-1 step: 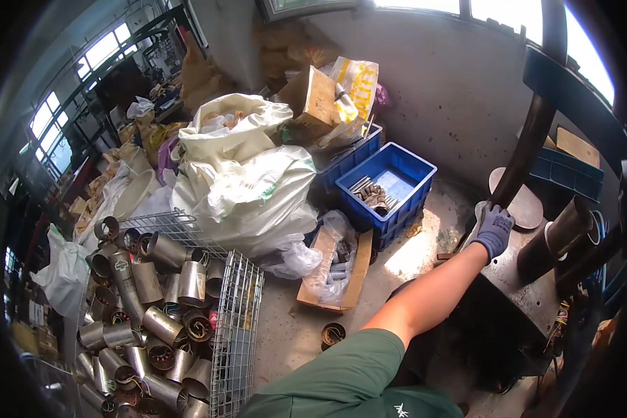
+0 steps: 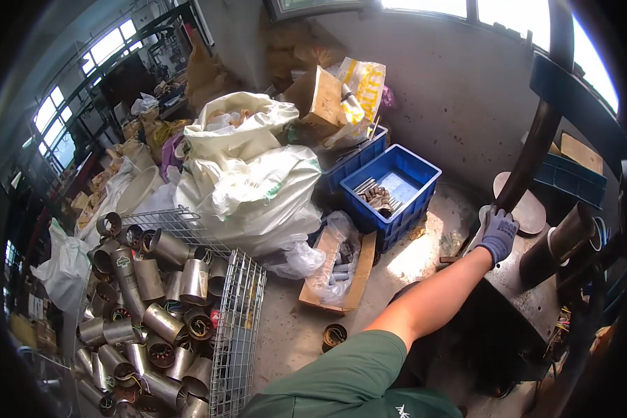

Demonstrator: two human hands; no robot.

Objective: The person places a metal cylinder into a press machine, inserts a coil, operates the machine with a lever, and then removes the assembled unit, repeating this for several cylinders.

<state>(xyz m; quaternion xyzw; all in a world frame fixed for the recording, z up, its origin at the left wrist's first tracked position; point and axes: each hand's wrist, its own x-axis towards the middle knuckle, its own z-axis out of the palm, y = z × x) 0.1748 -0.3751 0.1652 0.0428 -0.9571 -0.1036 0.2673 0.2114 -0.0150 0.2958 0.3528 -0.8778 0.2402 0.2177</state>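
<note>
My left hand [image 2: 499,235], in a grey-blue glove, reaches across to the right. It lies at the lower end of a dark slanted metal bar [image 2: 529,160], over a metal work plate [image 2: 536,306]. Its fingers curl away from view, and what they close round is hidden. A pale curved edge shows beside the thumb. Just beyond the hand is a rounded flat metal piece [image 2: 528,203]. To its right a dark metal tube [image 2: 568,233] with a white ring leans at a slant. My right hand is out of view.
At left, a wire basket [image 2: 238,327] holds many steel cylinders [image 2: 164,324], some with coils and wires. A blue crate [image 2: 414,202] contains metal rods. Nearby are a cardboard box [image 2: 359,272] of small parts, white sacks [image 2: 247,188] and one short cylinder [image 2: 334,336] on the floor.
The whole view has shifted slightly. My left hand keeps its place at the foot of the dark bar, and nothing else visibly moves.
</note>
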